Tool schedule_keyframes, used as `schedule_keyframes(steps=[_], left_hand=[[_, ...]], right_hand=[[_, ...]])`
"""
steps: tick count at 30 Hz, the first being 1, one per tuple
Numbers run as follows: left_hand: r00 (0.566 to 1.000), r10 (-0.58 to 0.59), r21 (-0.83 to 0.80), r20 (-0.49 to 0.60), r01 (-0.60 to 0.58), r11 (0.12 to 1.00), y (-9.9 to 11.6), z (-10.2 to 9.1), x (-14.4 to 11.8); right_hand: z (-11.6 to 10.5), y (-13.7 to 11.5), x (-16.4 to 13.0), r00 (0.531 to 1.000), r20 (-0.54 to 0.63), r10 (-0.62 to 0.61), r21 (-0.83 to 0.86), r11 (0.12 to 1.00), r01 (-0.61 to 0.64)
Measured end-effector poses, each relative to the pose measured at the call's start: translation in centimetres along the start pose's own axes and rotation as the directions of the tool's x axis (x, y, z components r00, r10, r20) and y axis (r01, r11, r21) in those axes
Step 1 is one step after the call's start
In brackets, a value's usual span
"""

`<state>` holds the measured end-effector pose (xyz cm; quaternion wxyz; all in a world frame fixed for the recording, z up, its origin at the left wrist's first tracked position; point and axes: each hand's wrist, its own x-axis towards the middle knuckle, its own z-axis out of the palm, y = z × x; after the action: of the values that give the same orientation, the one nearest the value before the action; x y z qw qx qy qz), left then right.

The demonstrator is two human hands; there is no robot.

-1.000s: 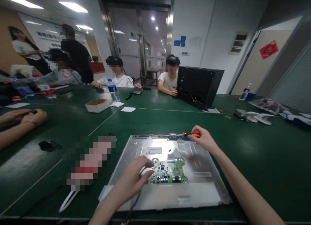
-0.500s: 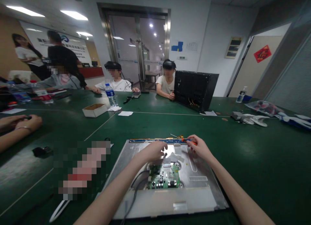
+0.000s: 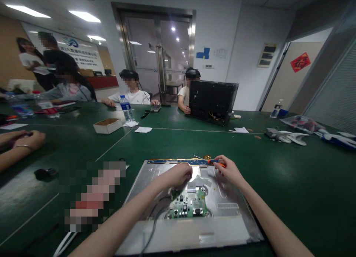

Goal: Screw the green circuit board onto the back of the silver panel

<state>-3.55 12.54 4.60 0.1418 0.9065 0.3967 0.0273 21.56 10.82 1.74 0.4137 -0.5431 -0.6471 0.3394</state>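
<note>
A flat display panel (image 3: 233,227) lies back side up before me, its metal rear exposed. Fixed low in its middle is a green circuit board (image 3: 187,203), and a narrow blue circuit strip (image 3: 167,162) runs along the far edge. My right hand (image 3: 226,170) grips a screwdriver (image 3: 221,164) with an orange and black handle, its thin shaft pointing left over the strip. Curled above the metal beyond the green board is my left hand (image 3: 180,174); whatever its fingers hold is hidden. Dark cables (image 3: 154,223) pass beside my left forearm.
Left of the panel lies a blurred-out strip-shaped object (image 3: 94,194) with a white cord. A co-worker's hands (image 3: 30,140) are at the far left. Farther off stand an open box (image 3: 108,126), a water bottle (image 3: 126,108) and a black monitor (image 3: 213,101); gloves (image 3: 289,136) lie right.
My left hand's fingers have curled in more tightly over the metal. The right hand stays nearly still with the screwdriver. Across the table, the black monitor has shifted left and turned.
</note>
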Motion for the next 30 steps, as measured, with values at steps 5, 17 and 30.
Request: schedule_keyframes(steps=[5,17,30], left_hand=[[1.0,0.0,-0.001,-0.027,0.0,1.0,-0.4,0.4,-0.5],[0.992,0.049,0.041,-0.113,-0.044,0.998,2.0,-0.2,-0.4],[0.983,0.171,0.125,-0.066,-0.162,0.979,5.3,1.4,-0.5]], right_hand=[[-0.1,-0.3,-0.1,1.0,-0.015,-0.018,0.007,1.0,0.018],[-0.4,-1.0,-0.4,0.997,-0.049,-0.058,0.013,0.998,0.058],[-0.5,-1.7,-0.7,0.995,-0.077,-0.068,0.03,0.997,0.071]])
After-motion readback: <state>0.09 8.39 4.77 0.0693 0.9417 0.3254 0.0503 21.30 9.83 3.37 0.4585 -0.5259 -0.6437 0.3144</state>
